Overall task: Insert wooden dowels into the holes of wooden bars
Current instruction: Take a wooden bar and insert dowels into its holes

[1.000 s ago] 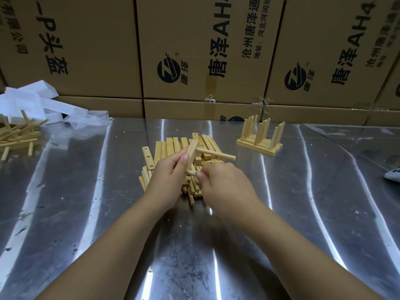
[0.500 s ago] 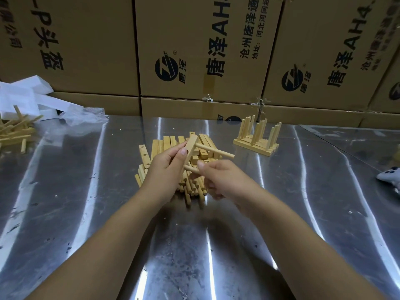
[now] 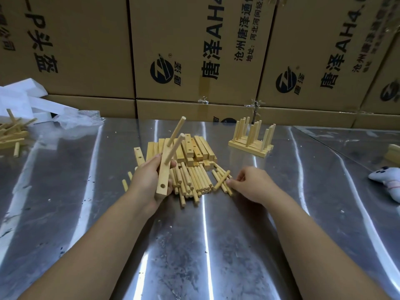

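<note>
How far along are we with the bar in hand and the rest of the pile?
Done: a finished set with upright dowels stands at the back right. In hand: the left hand grips a bar with two dowels in and one hole empty; the right hand pinches a loose dowel. Left: that hole, plus the piled bars.

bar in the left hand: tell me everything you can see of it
Pale wooden bar, square in section, gripped round its middle by the left hand and held up, tilted, by the loose dowels, near end toward the camera. Two dowels sit in it, slanting up and away. One empty hole shows near the near end. The right hand is apart from it.
</note>
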